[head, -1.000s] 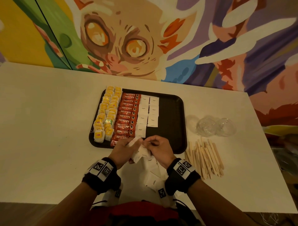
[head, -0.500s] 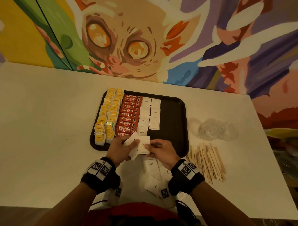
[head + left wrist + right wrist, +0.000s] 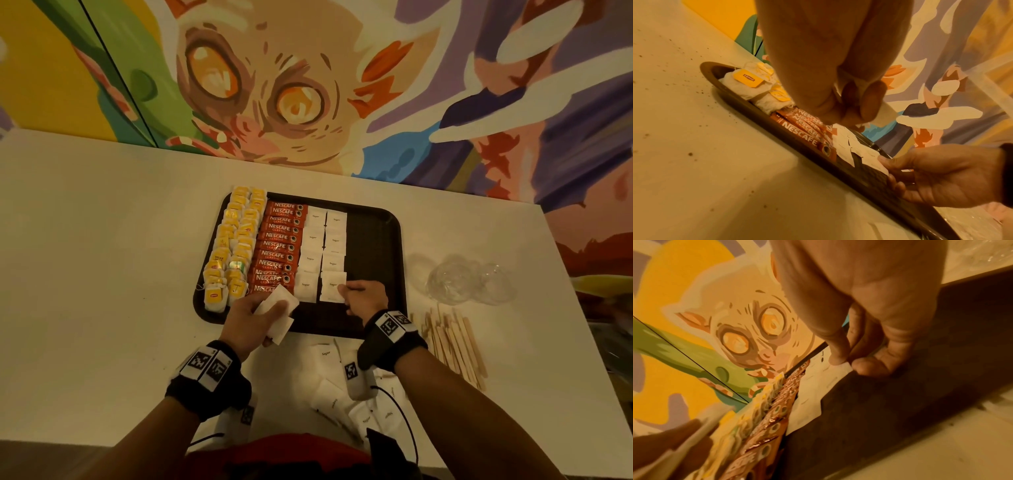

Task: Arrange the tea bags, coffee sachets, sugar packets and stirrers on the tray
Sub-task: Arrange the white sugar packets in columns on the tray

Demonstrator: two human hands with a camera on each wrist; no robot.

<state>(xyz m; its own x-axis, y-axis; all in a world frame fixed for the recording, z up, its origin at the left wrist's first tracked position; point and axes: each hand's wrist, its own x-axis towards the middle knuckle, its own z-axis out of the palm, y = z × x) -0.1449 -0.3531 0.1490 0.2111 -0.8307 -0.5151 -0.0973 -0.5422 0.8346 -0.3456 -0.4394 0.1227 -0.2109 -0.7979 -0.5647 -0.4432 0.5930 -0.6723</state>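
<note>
Sugar packets (image 3: 310, 260) are lying in two white columns on the dark tray (image 3: 380, 246), just ahead of both hands. They look light, thin and limp, so they are probably best taken by an edge or corner with fingertips, and easily nudged out of line. The right hand (image 3: 364, 296) is reaching over the tray's near edge, thumb and forefinger pinching the corner of the nearest packet (image 3: 333, 287) in the right column as it lies on the tray. The left hand (image 3: 251, 317) is hovering beside it, fingers curled around a small stack of spare packets (image 3: 279, 308). More loose packets (image 3: 346, 394) are lying on the worktop (image 3: 102, 274) behind the wrists, and wooden stirrers (image 3: 452, 342) are waiting to the right hand's outer side.
</note>
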